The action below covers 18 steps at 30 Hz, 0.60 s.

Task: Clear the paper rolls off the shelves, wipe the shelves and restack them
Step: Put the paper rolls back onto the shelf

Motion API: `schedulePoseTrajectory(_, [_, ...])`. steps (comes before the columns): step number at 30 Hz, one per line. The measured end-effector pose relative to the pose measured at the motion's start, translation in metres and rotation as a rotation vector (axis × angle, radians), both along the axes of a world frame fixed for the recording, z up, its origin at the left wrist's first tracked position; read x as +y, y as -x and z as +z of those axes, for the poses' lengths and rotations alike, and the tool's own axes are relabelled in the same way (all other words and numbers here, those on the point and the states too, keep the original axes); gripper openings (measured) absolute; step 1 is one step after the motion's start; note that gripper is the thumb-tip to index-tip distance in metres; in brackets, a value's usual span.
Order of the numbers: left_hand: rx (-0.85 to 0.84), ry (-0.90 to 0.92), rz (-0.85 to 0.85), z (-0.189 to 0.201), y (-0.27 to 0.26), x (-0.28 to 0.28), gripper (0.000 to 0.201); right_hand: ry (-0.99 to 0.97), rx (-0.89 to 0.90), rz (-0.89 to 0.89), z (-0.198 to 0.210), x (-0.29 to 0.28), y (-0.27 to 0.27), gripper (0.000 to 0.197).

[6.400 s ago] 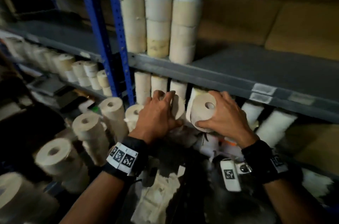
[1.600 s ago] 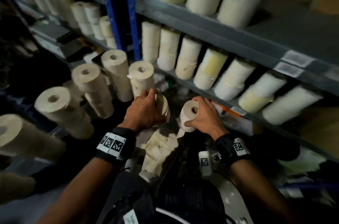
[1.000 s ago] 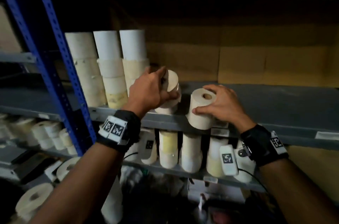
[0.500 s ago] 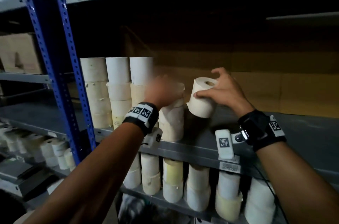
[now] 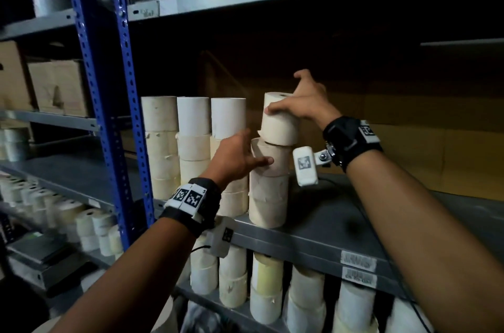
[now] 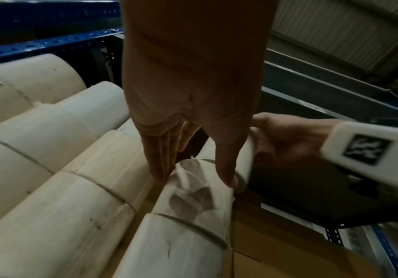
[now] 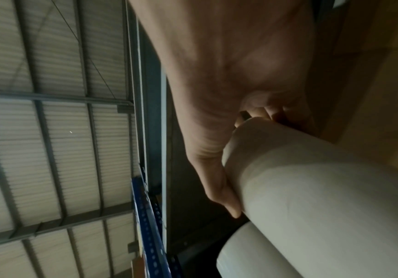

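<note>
A person's right hand point(image 5: 302, 103) is gripping the top paper roll point(image 5: 278, 125) from above, thumb on the near side and fingers over the far rim, and is holding it on a short stack point(image 5: 268, 191) at the front of the grey middle shelf point(image 5: 341, 226). The roll is sitting slightly off line with the roll beneath it point(image 5: 272, 158), overhanging a little to the right. The left hand point(image 5: 234, 161) is lying with fingers nearly straight against that second roll, thumb across its front and the other fingers reaching between it and the neighbouring column; it is pressing rather than clasping, and nothing is enclosed in it. In the left wrist view the straight fingers point(image 6: 160, 159) are resting on the side of the roll, with the right hand point(image 6: 286, 139) just beyond. In the right wrist view the thumb point(image 7: 219, 188) is lying along the side of the held roll point(image 7: 312, 178). Three taller columns of rolls point(image 5: 193, 141) are standing just left of the short stack, next to the blue upright post point(image 5: 106, 103). More rolls point(image 5: 261, 289) are filling the lower shelf, and cardboard boxes point(image 5: 54, 87) are sitting on a shelf at the far left
</note>
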<state>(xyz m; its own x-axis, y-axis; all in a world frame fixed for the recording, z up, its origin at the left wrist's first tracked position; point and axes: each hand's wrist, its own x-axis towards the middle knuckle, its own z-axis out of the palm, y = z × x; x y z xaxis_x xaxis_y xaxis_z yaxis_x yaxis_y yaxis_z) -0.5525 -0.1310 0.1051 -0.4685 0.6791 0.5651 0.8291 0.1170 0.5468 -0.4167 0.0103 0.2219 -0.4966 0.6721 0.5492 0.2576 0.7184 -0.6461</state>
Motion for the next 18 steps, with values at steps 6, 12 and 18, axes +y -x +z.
schedulePoseTrajectory(6, [-0.045, 0.012, -0.002, 0.001, 0.001, -0.002, 0.072, 0.033, -0.011, 0.070, -0.009, 0.001, 0.029, 0.119])
schedulePoseTrajectory(12, [-0.105, 0.034, -0.050, -0.030, 0.011, 0.006, 0.064, 0.333, 0.011, 0.300, -0.056, 0.026, -0.001, 0.145])
schedulePoseTrajectory(18, [-0.165, -0.017, -0.036, -0.068, 0.009, 0.013, 0.042, 0.623, -0.142, 0.516, -0.152, 0.042, -0.019, 0.093])
